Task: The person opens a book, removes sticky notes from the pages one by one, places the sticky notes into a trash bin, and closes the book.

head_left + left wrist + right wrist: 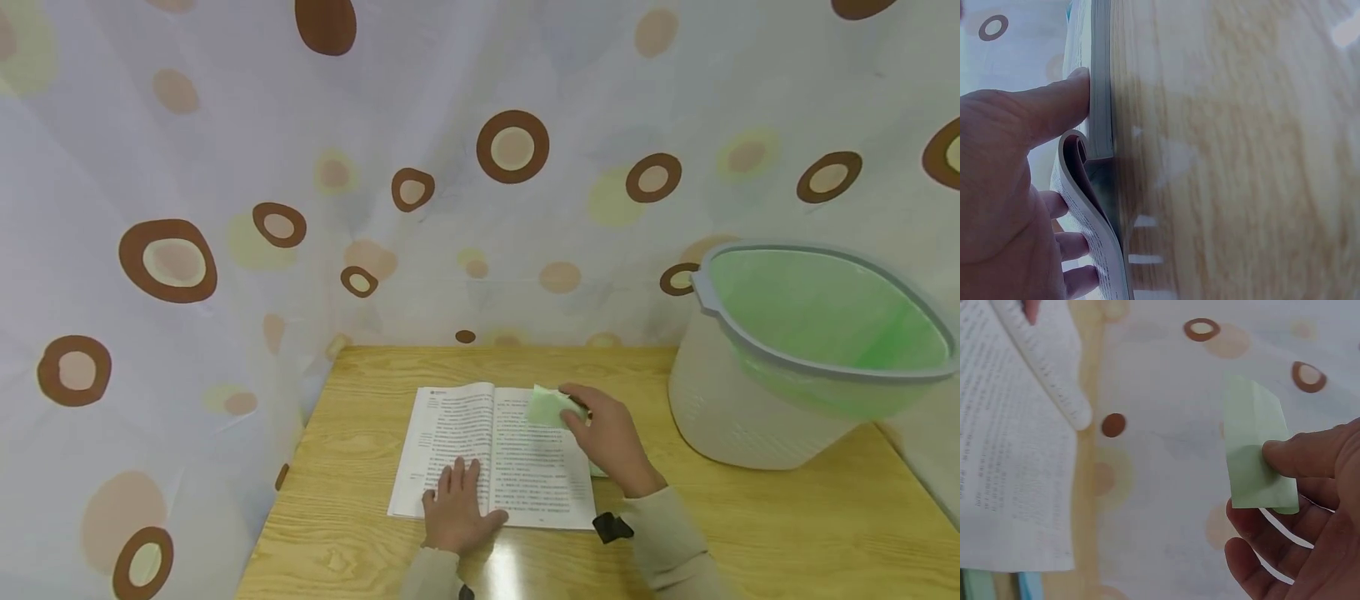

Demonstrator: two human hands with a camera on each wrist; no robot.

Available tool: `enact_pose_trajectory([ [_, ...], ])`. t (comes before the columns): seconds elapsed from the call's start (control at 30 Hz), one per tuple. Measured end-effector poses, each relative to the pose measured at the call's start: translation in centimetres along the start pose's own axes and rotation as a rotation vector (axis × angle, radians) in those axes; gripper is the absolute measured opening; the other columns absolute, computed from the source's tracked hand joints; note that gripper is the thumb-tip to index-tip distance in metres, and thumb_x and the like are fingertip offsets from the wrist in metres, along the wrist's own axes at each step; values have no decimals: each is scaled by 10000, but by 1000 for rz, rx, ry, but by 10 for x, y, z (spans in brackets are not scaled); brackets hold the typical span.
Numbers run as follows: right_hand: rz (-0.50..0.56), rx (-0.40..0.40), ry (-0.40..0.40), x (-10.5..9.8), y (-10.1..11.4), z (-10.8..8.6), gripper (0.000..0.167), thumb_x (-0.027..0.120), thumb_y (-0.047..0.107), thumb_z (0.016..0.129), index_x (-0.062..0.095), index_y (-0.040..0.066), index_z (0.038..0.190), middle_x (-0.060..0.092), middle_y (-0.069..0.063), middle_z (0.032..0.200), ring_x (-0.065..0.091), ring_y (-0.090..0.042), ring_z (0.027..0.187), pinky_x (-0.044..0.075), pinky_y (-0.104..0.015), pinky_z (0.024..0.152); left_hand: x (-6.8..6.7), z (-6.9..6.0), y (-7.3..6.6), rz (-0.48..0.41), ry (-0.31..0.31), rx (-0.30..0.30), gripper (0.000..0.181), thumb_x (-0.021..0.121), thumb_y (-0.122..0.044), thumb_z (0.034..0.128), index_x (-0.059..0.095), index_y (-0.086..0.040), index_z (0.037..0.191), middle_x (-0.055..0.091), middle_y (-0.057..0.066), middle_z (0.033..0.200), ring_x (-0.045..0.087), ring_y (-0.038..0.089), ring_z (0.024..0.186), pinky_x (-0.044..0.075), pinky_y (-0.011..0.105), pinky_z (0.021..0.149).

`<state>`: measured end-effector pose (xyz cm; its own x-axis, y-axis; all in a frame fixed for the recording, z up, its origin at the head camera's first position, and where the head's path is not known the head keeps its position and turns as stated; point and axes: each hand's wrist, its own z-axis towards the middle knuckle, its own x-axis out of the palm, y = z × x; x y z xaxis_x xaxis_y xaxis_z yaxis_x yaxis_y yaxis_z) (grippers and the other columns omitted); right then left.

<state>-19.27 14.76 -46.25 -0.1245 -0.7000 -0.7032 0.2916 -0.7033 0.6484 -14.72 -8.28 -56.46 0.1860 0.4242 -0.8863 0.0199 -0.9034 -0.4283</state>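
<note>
An open book (525, 479) with printed pages lies on the wooden table. My left hand (456, 510) rests with spread fingers on the lower part of the left page, its thumb reaching across the fold. In the left wrist view, that thumb touches the book's lower edge (1100, 94), where the pages bulge up near the spine. Over the upper right page, my right hand (609, 433) pinches a folded pale green paper slip (1254, 447) between thumb and fingers. The slip is held up off the page, as the right wrist view shows.
A white laundry basket (735, 392) with a grey rim and green inside stands on the right of the wooden table (360, 467). Behind hangs a dotted curtain (450, 83). Green and blue strips (1030, 585) show by the book's edge in the right wrist view.
</note>
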Motion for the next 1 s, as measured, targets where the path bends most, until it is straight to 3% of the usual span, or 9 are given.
enact_pose_trajectory([
  [0.13, -7, -102, -148, -35, 15, -4, 320, 696, 73, 907, 674, 47, 1226, 723, -114, 1096, 650, -218, 895, 546, -431, 784, 1, 1, 1, -5, -8, 1, 915, 738, -537, 772, 393, -110, 1504, 350, 190, 1590, 325, 432, 1456, 293, 711, 1092],
  [0.27, -34, -198, -337, -70, 23, -9, 308, 738, 5, 849, 706, 45, 1153, 737, -120, 1036, 622, -172, 844, 489, -249, 745, 4, 0, 2, -7, -11, 2, 912, 734, -540, 769, 399, -109, 1500, 353, 192, 1588, 326, 436, 1454, 293, 711, 1094],
  [0.4, -10, -258, -490, -102, 22, -14, 352, 753, -59, 804, 715, 36, 1141, 731, -147, 1003, 558, 43, 872, 401, -63, 752, 7, 1, 4, -7, -17, 1, 905, 727, -539, 776, 399, -108, 1500, 355, 193, 1586, 328, 436, 1452, 295, 709, 1092],
  [0.47, -10, -254, -550, -117, 19, -16, 377, 757, -65, 796, 717, 45, 1154, 734, -58, 1000, 508, 160, 882, 392, -24, 716, 7, 1, 4, -10, -22, 4, 901, 727, -536, 777, 399, -107, 1499, 356, 195, 1584, 329, 437, 1451, 296, 710, 1089],
  [0.63, 6, -160, -698, -151, 10, -22, 398, 767, -47, 795, 718, 43, 1179, 599, 354, 1054, 502, 241, 900, 384, 2, 738, 7, 2, 3, -9, -35, 14, 894, 726, -526, 779, 399, -105, 1496, 360, 194, 1582, 332, 436, 1447, 294, 711, 1087],
  [0.7, 24, -112, -748, -164, 5, -23, 385, 760, -30, 811, 715, 37, 1188, 554, 434, 1052, 516, 237, 903, 377, 3, 789, 7, 1, 3, -3, -30, 11, 895, 719, -527, 782, 392, -109, 1502, 355, 186, 1587, 327, 432, 1453, 289, 706, 1096],
  [0.87, -15, 19, -856, -192, -6, -23, 309, 737, 90, 875, 732, 81, 1184, 573, 417, 1015, 493, 250, 851, 372, 0, 757, 5, 0, 1, -13, -22, 9, 893, 725, -521, 783, 392, -110, 1503, 351, 191, 1589, 323, 436, 1455, 287, 713, 1094],
  [1.0, -35, 87, -906, -202, -15, -24, 276, 716, 163, 905, 741, 97, 1172, 576, 391, 1013, 463, 248, 837, 355, -12, 733, 5, -1, 1, -13, -26, 10, 890, 721, -520, 787, 389, -109, 1502, 350, 198, 1587, 323, 438, 1455, 284, 718, 1094],
])
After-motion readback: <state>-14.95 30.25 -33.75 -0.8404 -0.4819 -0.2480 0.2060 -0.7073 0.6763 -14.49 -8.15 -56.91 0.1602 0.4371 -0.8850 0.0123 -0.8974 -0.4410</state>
